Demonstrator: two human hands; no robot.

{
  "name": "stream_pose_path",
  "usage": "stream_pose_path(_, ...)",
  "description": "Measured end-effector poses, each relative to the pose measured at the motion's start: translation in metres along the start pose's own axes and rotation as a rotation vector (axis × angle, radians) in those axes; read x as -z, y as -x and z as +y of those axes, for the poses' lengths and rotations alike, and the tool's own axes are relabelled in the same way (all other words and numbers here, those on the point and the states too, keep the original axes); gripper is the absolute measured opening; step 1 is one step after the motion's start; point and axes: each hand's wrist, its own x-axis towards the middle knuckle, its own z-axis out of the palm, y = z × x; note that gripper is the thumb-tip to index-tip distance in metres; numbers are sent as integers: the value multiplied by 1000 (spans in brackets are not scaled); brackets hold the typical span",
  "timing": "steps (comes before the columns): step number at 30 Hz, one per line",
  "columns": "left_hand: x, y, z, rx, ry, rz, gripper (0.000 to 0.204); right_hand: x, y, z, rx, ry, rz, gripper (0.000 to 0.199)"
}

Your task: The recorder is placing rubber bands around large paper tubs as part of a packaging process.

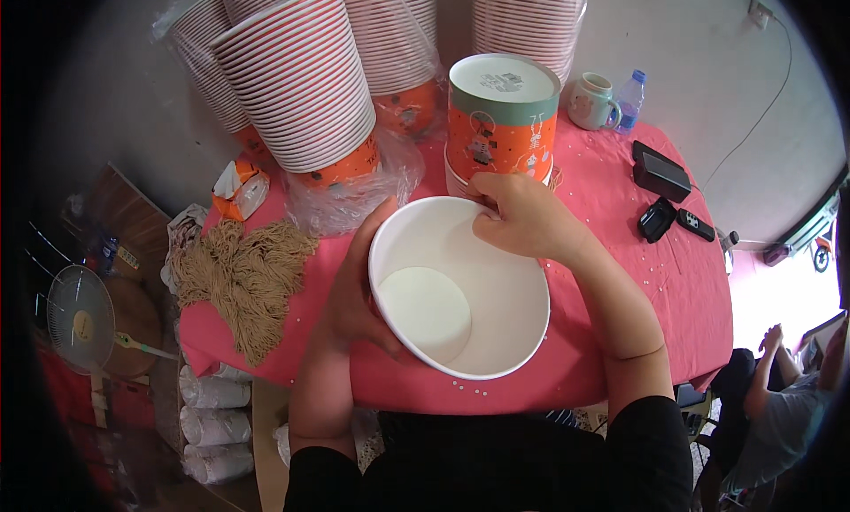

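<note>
A large white-lined paper bucket (500,313) is tilted in front of me, its open mouth facing up toward me. My left hand (351,290) is closed around its left side, fingers partly hidden beneath it. At the far right of its rim, my right hand (527,215) is closed over the wall, thumb inside and fingers curled outside. Whether anything small is also between those fingers is hidden. Just beyond stands an upside-down orange and green printed paper bucket (502,127), resting on a white rim. A bundle of tan cords (243,277) lies on the table to the left.
Tall stacks of nested paper buckets (297,82) in clear plastic line the table's back. A mug (591,102), water bottle (630,100) and black case (661,171) stand right. A fan (81,317) is left; another person (784,423) sits right.
</note>
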Motion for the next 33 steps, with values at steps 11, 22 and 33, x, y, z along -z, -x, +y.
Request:
stream_pose_path(11,-2,0,-1,53,105,55,155,2,0,0,-32,55,-77,27)
stream_pose_path(22,-4,1,1,26,74,42,154,-1,-1,3,1,4,-17,16)
stream_pose_path(33,0,0,0,19,13,14,156,1,-1,0,-15,28,-61,22)
